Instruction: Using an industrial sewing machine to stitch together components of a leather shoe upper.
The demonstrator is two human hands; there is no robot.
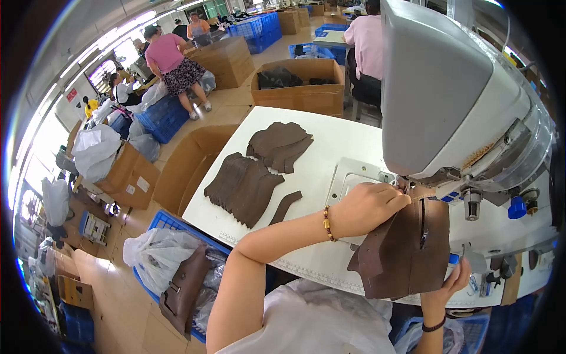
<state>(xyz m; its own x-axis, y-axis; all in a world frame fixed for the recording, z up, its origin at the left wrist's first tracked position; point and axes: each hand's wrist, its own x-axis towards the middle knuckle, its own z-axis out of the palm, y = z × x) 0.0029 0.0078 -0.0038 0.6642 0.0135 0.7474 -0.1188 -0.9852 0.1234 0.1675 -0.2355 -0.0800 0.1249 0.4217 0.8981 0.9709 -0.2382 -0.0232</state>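
At your far left, a blue crate (pixel 144 278) stands beside the counter (pixel 345 138), holding pale plastic bags (pixel 158 255) and a brown flap bag (pixel 187 289) that leans in at a slant. Beyond it, an open cardboard box (pixel 191 162) sits against the counter's left edge. On the white top lies a fanned stack of dark brown pieces (pixel 244 189), its near edge jagged; a second stack (pixel 280 144) lies just behind it to the right, and a single curved strip (pixel 286 207) rests near the first.

Your left hand (pixel 370 207), a beaded bracelet (pixel 327 224) at its wrist, reaches across the counter, its fingertips closed on the upper edge of the brown workpiece (pixel 401 259) near the needle area. The workpiece is beneath the sewing machine's head, its lower part toward you, with a dark slit running down its right half.

Your right hand (pixel 451 289) is apart from the left, at the workpiece's lower right edge; you cannot tell how firmly it grips there. The grey-and-white sewing machine (pixel 448 88) looms above at the right.
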